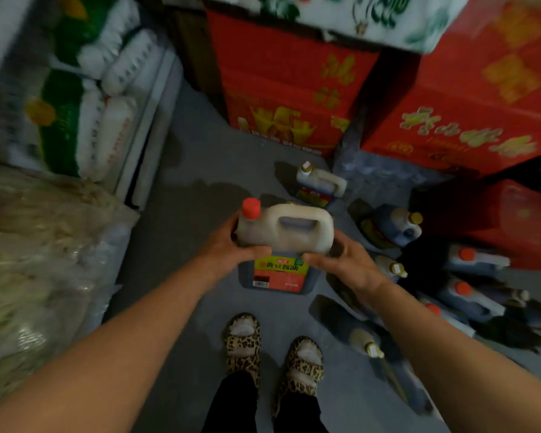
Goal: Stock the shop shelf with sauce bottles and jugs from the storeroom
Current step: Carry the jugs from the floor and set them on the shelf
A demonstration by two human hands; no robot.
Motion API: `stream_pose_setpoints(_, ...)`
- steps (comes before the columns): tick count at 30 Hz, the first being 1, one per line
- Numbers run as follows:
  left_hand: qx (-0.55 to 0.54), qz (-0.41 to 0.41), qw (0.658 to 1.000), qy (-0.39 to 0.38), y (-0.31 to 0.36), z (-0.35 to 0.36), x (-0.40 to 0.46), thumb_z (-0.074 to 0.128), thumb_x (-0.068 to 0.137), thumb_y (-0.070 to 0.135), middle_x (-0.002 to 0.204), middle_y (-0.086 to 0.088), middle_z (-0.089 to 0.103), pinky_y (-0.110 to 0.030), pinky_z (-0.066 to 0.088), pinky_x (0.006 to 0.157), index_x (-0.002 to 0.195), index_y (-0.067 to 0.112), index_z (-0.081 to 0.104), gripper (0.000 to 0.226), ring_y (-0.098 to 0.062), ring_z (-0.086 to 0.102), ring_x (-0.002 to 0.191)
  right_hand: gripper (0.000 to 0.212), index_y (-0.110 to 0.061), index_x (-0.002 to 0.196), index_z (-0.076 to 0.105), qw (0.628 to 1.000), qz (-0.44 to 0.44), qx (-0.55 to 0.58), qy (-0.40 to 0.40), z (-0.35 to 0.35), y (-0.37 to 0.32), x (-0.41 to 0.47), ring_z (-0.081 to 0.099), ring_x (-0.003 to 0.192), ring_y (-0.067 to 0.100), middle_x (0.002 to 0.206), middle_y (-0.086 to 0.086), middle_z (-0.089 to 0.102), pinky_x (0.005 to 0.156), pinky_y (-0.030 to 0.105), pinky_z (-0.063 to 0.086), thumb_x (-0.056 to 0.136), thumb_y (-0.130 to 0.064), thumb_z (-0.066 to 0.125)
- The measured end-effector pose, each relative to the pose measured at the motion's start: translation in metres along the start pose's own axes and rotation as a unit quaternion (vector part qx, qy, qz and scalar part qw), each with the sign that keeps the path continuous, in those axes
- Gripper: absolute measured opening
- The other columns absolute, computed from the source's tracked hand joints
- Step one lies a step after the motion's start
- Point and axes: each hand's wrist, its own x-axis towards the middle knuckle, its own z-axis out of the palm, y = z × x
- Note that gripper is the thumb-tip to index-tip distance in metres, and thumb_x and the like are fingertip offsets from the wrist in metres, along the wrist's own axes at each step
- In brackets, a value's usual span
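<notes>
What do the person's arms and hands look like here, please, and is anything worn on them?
Both forearms are bare, with no sleeves in view. The left hand and the right hand wear no gloves; no rings, watch or bracelet can be made out, though the picture is somewhat blurred.

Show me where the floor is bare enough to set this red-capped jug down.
The grey concrete floor is bare between the white sacks on the left and the red cartons ahead, and in front of the leopard-print slippers. It is crowded to the right, where dark sauce jugs cluster. Both hands, left and right, hold the red-capped white-shouldered jug.
</notes>
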Motion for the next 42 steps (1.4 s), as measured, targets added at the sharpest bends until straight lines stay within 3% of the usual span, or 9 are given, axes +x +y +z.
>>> stream_pose_setpoints(6, -0.029, 0.061, 0.996, 0.061, 0.111, -0.042, -0.09, 0.089, 0.045, 0.046, 0.117, 0.011, 0.071, -0.031, 0.052, 0.093, 0.117, 0.047, 0.06, 0.077, -0.007, 0.065, 0.111, 0.052, -0.033, 0.122, 0.064, 0.997, -0.069, -0.015, -0.026, 0.019, -0.142, -0.061, 0.067, 0.1, -0.006, 0.111, -0.017, 0.072, 0.085, 0.019, 0.056, 0.076, -0.024, 0.086)
stream_pose_setpoints(9, -0.033, 0.099, 0.988, 0.11, 0.171, -0.065, -0.14, 0.094, 0.055, 0.032, 0.113, 0.009, 0.072, -0.029, 0.052, 0.09, 0.111, 0.041, 0.062, 0.065, -0.008, 0.066, 0.107, 0.054, -0.025, 0.122, 0.067, 0.991, -0.123, -0.03, -0.046, 0.033, -0.219, -0.095, 0.07, 0.105, 0.007, 0.112, -0.008, 0.075, 0.081, 0.023, 0.059, 0.073, -0.028, 0.087)
stream_pose_setpoints(13, -0.048, 0.145, 0.97, 0.191, 0.248, -0.101, -0.215, 0.094, 0.049, 0.041, 0.113, 0.007, 0.072, -0.03, 0.052, 0.093, 0.115, 0.03, 0.063, 0.073, -0.013, 0.067, 0.108, 0.065, -0.019, 0.127, 0.068, 0.975, -0.205, -0.049, -0.069, 0.06, -0.324, -0.144, 0.071, 0.108, 0.016, 0.115, -0.002, 0.075, 0.081, 0.029, 0.058, 0.07, -0.037, 0.092)
stream_pose_setpoints(19, -0.08, 0.224, 0.936, 0.26, 0.348, -0.17, -0.332, 0.087, 0.066, 0.024, 0.112, -0.001, 0.074, -0.031, 0.056, 0.089, 0.123, 0.017, 0.064, 0.062, -0.019, 0.069, 0.106, 0.042, -0.017, 0.121, 0.069, 0.938, -0.313, -0.062, -0.136, 0.123, -0.471, -0.217, 0.075, 0.095, 0.014, 0.105, -0.004, 0.078, 0.071, 0.02, 0.058, 0.081, -0.025, 0.081)
stream_pose_setpoints(23, -0.071, 0.249, 0.906, 0.335, 0.398, -0.223, -0.415, 0.091, 0.047, 0.049, 0.107, 0.002, 0.075, -0.041, 0.056, 0.09, 0.116, 0.024, 0.067, 0.077, -0.02, 0.069, 0.102, 0.037, -0.017, 0.113, 0.072, 0.911, -0.368, -0.04, -0.181, 0.184, -0.548, -0.257, 0.075, 0.099, 0.027, 0.105, 0.007, 0.078, 0.084, 0.039, 0.061, 0.079, -0.03, 0.08)
stream_pose_setpoints(26, -0.057, 0.267, 0.881, 0.386, 0.428, -0.264, -0.478, 0.089, 0.045, 0.047, 0.103, 0.004, 0.076, -0.038, 0.057, 0.089, 0.105, 0.025, 0.07, 0.067, -0.018, 0.071, 0.099, 0.042, -0.014, 0.112, 0.073, 0.891, -0.403, -0.025, -0.209, 0.235, -0.597, -0.284, 0.075, 0.095, 0.025, 0.102, 0.009, 0.078, 0.083, 0.038, 0.059, 0.077, -0.035, 0.082)
stream_pose_setpoints(31, -0.026, 0.285, 0.838, 0.464, 0.447, -0.319, -0.567, 0.087, 0.063, 0.036, 0.096, 0.009, 0.075, -0.024, 0.052, 0.07, 0.095, 0.028, 0.07, 0.038, -0.01, 0.07, 0.09, 0.033, -0.002, 0.117, 0.069, 0.861, -0.416, 0.014, -0.293, 0.325, -0.653, -0.321, 0.076, 0.086, 0.023, 0.097, 0.011, 0.078, 0.072, 0.033, 0.061, 0.089, -0.019, 0.074)
stream_pose_setpoints(35, -0.014, 0.274, 0.799, 0.535, 0.428, -0.361, -0.618, 0.088, 0.05, 0.051, 0.099, 0.01, 0.075, -0.032, 0.054, 0.084, 0.098, 0.029, 0.071, 0.055, -0.01, 0.067, 0.095, 0.019, -0.009, 0.11, 0.07, 0.834, -0.429, -0.004, -0.348, 0.395, -0.673, -0.337, 0.074, 0.078, 0.009, 0.087, -0.002, 0.078, 0.063, 0.017, 0.054, 0.093, -0.016, 0.069)
stream_pose_setpoints(42, -0.032, 0.235, 0.758, 0.607, 0.367, -0.406, -0.681, 0.089, 0.067, 0.029, 0.09, 0.011, 0.076, -0.031, 0.054, 0.08, 0.091, 0.028, 0.072, 0.029, -0.011, 0.07, 0.094, 0.032, -0.003, 0.119, 0.069, 0.796, -0.409, -0.019, -0.445, 0.508, -0.661, -0.346, 0.073, 0.09, 0.013, 0.1, 0.002, 0.077, 0.071, 0.021, 0.055, 0.09, -0.014, 0.072)
